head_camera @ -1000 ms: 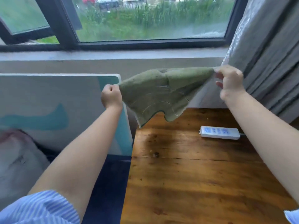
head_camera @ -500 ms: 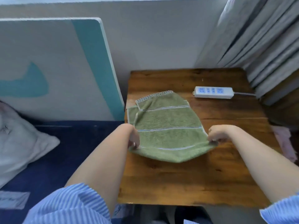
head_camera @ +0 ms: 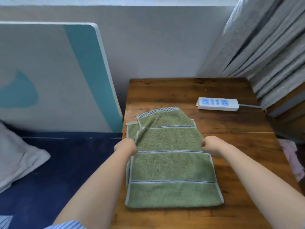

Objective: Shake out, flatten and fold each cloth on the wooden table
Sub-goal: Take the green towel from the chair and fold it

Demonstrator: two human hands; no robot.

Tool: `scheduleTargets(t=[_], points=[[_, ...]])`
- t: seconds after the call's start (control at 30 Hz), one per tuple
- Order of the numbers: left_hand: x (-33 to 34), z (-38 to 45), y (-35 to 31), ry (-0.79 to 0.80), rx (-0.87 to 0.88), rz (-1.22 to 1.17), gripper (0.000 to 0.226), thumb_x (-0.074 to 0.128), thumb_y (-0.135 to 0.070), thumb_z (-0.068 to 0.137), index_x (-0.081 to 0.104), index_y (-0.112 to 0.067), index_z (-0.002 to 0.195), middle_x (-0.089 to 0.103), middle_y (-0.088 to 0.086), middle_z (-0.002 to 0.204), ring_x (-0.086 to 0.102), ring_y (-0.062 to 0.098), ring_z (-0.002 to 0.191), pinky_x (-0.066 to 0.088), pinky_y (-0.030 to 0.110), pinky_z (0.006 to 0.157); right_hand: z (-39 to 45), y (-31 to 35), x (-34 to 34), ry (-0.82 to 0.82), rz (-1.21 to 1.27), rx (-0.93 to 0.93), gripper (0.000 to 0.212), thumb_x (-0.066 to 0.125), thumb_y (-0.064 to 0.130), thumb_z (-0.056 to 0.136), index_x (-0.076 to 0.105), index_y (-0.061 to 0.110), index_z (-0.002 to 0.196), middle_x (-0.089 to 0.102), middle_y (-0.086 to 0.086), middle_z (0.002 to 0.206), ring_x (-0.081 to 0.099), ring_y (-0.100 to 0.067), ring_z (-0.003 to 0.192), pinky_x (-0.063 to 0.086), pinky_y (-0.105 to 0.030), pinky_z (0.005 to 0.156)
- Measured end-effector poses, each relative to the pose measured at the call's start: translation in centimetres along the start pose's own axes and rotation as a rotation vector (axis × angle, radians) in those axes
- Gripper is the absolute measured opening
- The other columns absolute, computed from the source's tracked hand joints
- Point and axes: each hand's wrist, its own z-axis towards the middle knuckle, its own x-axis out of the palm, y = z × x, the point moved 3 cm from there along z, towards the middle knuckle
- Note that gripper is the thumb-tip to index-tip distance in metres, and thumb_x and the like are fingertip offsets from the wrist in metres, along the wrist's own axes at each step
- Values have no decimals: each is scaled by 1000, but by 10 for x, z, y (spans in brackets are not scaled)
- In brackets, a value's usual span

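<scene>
Single head view, looking forward and down, close over bench [head_camera: 231, 129]; hands near centre, wall beyond.

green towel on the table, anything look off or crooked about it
Yes. The green towel is unevenly spread: its far end narrows and skews, with a lower layer's corner sticking out at the far left. The left hand and right hand grip its side edges.

Fingertips of the left hand [head_camera: 126, 147] and right hand [head_camera: 212, 145] are hidden by their knuckles and the green towel [head_camera: 171, 164] edges. The curtain [head_camera: 270, 47] is cut off right. The power strip [head_camera: 218, 104] cord disappears beneath it.
</scene>
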Motion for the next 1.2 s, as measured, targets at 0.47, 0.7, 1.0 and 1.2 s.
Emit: scheduleTargets(t=[0.47, 0.7, 1.0, 1.2], points=[[-33, 122, -60, -318, 156, -116, 37, 36, -26, 98, 45, -8, 129, 46, 11, 135, 40, 29, 125, 39, 40, 100, 145, 52, -62, -301, 298, -189, 51, 43, 10, 91, 30, 7, 140, 35, -11, 147, 33, -27, 135, 30, -43, 112], [-49, 160, -80, -426, 209, -36, 43, 47, -33, 94, 42, -20, 135, 50, 3, 134, 40, 24, 126, 33, 38, 103, 178, 59, -85, -240, 377, -378, 38, 56, 10, 87, 52, 9, 125, 57, -7, 123, 50, -20, 110, 39, -28, 92], [-93, 154, -54, -306, 412, -246, 24, 57, -17, 90, 66, -3, 106, 61, 9, 96, 52, 23, 92, 32, 24, 72, 168, 50, -114, 45, 2, -636, 9, 60, 25, 85, 54, 21, 82, 53, 7, 79, 49, -14, 81, 34, -22, 64], [-101, 120, -19, -218, 429, -382, 17, 62, -12, 87, 70, -3, 100, 58, -7, 78, 49, -1, 68, 37, 4, 61, 152, 48, -107, 171, -264, -559, 20, 61, 30, 82, 57, 11, 81, 48, 6, 98, 47, -13, 95, 33, -29, 78]])
